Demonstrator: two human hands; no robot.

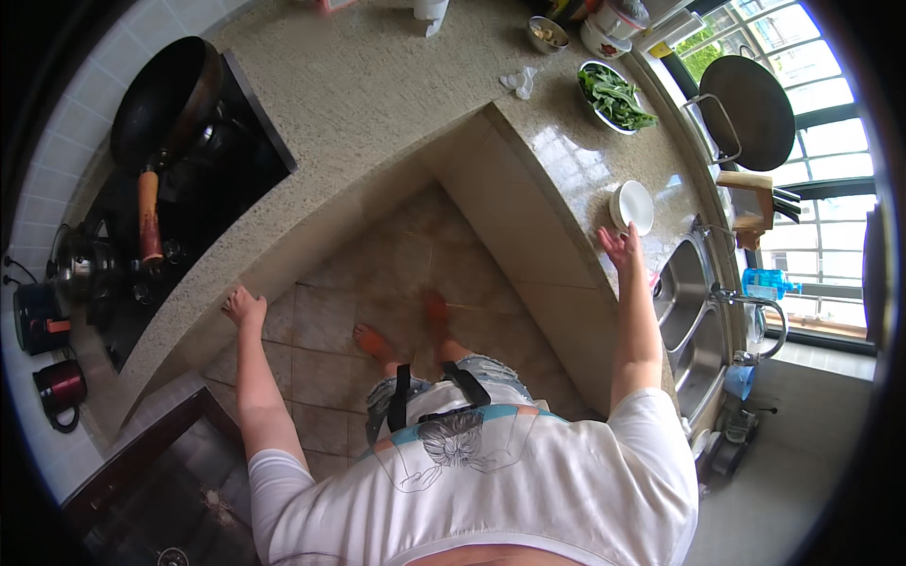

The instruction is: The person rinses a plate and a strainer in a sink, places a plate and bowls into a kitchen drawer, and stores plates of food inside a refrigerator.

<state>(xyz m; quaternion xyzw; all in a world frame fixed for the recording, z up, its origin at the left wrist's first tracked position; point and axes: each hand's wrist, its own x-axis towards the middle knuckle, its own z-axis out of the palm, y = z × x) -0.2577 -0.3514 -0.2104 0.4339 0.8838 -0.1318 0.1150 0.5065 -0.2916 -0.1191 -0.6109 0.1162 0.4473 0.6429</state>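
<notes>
My right hand (621, 245) reaches over the counter beside the sink, its fingers at the near edge of a white bowl (634, 207); whether it grips the bowl or only touches it cannot be told. My left hand (245, 308) is at the front edge of the counter by the hob, fingers spread, with nothing in it. Farther along the counter stands a bowl of green leafy vegetables (614, 97). Near it lies a crumpled piece of white tissue or plastic (521, 83), and behind that is a small metal bowl with pale pieces (548, 34).
At left, a wok (166, 102) with a wooden handle rests on the black hob (248, 120), near a lidded glass pot (85, 262). The double steel sink (683, 311) and its faucet (761, 303) are at right. A knife block (747, 201) and round pan (750, 113) stand by the window.
</notes>
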